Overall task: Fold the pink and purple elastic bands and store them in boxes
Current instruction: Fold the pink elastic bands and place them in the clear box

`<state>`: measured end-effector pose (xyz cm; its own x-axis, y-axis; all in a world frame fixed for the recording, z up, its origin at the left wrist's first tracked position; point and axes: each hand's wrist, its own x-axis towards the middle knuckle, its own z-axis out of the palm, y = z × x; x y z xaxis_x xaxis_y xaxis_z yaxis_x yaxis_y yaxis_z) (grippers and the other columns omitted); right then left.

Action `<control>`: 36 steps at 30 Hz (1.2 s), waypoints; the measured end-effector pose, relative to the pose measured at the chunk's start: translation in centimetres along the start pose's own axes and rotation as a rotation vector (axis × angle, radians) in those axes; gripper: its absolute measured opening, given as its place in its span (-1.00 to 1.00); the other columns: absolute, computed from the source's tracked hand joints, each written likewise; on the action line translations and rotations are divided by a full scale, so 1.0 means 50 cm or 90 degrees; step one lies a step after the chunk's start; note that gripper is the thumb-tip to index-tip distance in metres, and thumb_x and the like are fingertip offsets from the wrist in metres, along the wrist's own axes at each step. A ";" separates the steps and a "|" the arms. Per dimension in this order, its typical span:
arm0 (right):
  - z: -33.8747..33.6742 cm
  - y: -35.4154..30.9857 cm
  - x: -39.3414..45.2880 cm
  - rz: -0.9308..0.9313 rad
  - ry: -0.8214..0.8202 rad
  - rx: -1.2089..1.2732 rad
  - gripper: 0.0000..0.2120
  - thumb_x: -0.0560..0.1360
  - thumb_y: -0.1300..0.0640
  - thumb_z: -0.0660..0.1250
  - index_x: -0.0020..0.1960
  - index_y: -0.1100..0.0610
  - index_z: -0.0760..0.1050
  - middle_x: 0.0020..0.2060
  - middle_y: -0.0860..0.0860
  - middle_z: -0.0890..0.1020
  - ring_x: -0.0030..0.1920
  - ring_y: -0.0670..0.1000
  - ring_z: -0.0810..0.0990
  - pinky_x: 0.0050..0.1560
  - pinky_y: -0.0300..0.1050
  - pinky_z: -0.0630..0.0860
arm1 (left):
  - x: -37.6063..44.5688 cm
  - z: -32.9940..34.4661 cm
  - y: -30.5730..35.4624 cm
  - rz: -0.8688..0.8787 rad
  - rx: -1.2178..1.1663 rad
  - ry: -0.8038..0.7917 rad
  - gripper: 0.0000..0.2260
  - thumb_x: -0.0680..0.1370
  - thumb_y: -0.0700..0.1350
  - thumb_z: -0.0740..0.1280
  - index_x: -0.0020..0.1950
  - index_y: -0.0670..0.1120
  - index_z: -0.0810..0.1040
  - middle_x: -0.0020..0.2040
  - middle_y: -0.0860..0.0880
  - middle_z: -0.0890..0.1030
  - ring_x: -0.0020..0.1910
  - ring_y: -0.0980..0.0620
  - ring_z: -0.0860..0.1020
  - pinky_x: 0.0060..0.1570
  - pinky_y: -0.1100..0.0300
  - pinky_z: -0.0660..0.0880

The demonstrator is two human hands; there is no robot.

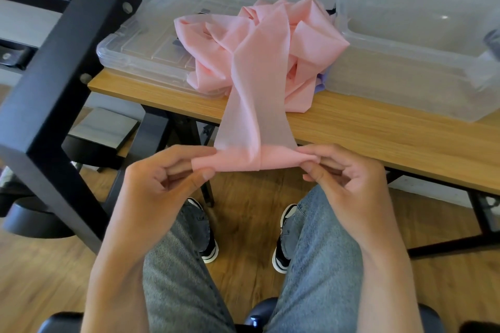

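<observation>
Pink band (pixel 253 105): we see it heaped on the wooden surface (pixel 378 138), with one strip hanging off the near edge down to our hands. The heap lies partly on a clear lid (pixel 135 46) at the left and just beside a clear box (pixel 422 67) at the right. A bit of purple band (pixel 322 84) shows between the heap and the box; we cannot tell how much lies beneath. A black frame (pixel 67 67) crosses the left of the view. Below the surface we note jeans (pixel 322 251) and shoes (pixel 284 240) over a wood floor. Left hand (pixel 154 184) pinches the left end of the strip's folded lower edge, thumb under, fingers curled. Right hand (pixel 349 178) pinches the bunched right end likewise. Both grips grasp the pink band.
</observation>
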<state>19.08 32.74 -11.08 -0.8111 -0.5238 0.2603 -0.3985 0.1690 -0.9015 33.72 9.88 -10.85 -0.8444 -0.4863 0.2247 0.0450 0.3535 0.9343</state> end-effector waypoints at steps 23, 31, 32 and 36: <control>-0.004 -0.027 -0.002 -0.009 0.033 0.098 -0.57 0.46 0.21 0.50 0.27 -0.10 0.57 -0.02 -0.08 0.77 -0.02 -0.01 0.76 0.06 -0.13 0.68 | -0.002 0.011 0.006 -0.018 -0.118 0.034 -0.64 0.43 -0.11 0.48 0.22 -0.06 0.56 -0.07 -0.02 0.77 -0.09 -0.02 0.75 -0.08 0.13 0.69; -0.005 -0.016 -0.001 -0.010 -0.055 -0.054 -0.86 0.57 0.20 0.44 0.08 0.02 0.65 -0.20 -0.07 0.71 -0.20 -0.01 0.73 -0.15 0.00 0.68 | -0.003 -0.004 -0.003 -0.021 -0.028 -0.013 -0.78 0.47 -0.12 0.45 0.11 -0.06 0.69 -0.07 0.04 0.76 -0.11 0.03 0.74 -0.10 0.19 0.68; -0.006 -0.017 -0.002 -0.018 -0.064 -0.062 -0.89 0.58 0.16 0.42 0.08 0.01 0.64 -0.26 -0.05 0.69 -0.27 0.02 0.69 -0.22 0.02 0.65 | -0.003 -0.004 -0.004 -0.023 -0.024 -0.009 -0.79 0.48 -0.13 0.45 0.11 -0.07 0.69 -0.13 0.01 0.75 -0.18 0.02 0.74 -0.14 0.18 0.68; -0.001 -0.026 -0.004 -0.021 -0.026 0.017 -0.83 0.55 0.27 0.44 0.06 0.04 0.65 -0.24 -0.01 0.71 -0.25 0.04 0.72 -0.20 0.03 0.67 | -0.002 0.002 -0.001 0.001 -0.036 0.008 -0.78 0.48 -0.16 0.45 0.12 -0.11 0.67 -0.17 -0.03 0.74 -0.23 -0.02 0.73 -0.18 0.15 0.69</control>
<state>19.75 32.68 -9.96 -0.7792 -0.5627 0.2761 -0.4128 0.1292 -0.9016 33.78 10.00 -10.94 -0.8376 -0.4959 0.2292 0.0766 0.3088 0.9481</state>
